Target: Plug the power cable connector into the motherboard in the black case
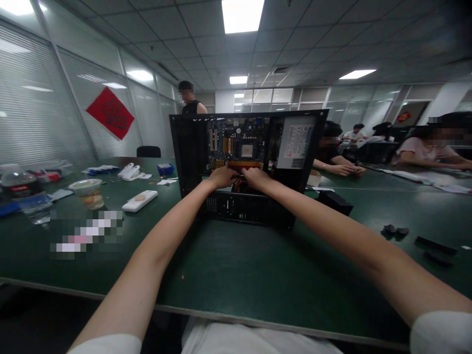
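An opened black computer case (243, 209) stands on its side on the green table, with its inside facing me. Within it I see a motherboard (221, 132) with a square metal-topped chip (247, 151) and a silver power supply (295, 145) at the right. Both of my hands reach into the lower middle of the case. My left hand (221, 178) is curled below the motherboard's orange slots. Beside it, my right hand (257, 178) is closed with fingers bent inward. Reddish cables (238, 187) show between and under them. What the fingertips hold is hidden.
On the left of the table (236, 280) are a plastic cup (88, 192), a bottle (25, 191) and a white power bank (140, 200). To the right lie a black box (335, 202) and small black parts (435, 246). Several people are farther back.
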`<state>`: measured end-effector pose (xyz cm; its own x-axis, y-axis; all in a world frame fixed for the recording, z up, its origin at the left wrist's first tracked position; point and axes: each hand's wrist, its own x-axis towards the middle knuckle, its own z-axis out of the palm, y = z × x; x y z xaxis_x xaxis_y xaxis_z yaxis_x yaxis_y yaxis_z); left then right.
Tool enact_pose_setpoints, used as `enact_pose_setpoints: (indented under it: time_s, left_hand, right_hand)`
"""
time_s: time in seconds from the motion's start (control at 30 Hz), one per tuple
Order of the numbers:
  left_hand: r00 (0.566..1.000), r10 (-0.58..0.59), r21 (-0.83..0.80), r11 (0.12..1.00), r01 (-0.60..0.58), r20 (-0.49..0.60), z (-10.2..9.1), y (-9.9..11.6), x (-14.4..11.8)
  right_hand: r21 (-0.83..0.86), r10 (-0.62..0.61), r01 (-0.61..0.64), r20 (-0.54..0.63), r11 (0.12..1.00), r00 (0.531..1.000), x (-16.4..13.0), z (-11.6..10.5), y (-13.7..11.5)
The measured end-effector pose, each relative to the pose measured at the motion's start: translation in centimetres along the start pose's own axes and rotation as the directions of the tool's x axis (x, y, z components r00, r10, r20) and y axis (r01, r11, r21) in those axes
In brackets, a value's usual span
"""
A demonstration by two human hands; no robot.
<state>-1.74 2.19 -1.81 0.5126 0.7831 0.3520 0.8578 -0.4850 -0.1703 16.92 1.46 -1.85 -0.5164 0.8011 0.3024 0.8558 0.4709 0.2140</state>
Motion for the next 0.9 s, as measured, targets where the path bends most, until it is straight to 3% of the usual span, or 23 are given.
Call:
enact_pose_setpoints:
  time_s: [0.33,0.6,0.9]
  left_hand:
    - [0.999,0.0,-0.163,0.987,0.007,0.043,-0.3,-0.3,-0.3]
    - [0.999,-0.048,-0.043,0.998,0.048,0.0,-0.1,0.5,1.6]
    - [0.995,-0.104,-0.009,0.995,0.104,-0.013,0.0,1.2,0.9]
  right_hand:
    - [0.044,-0.015,0.014,0.026,0.999,1.0,-1.6,-0.8,-0.3]
    - [0.054,0.113,-0.113,-0.003,0.992,0.994,-1.2,-1.4,-0.3]
    - [0.067,0.173,-0.174,0.018,0.982,0.985,-0.9,-0.6,0.4]
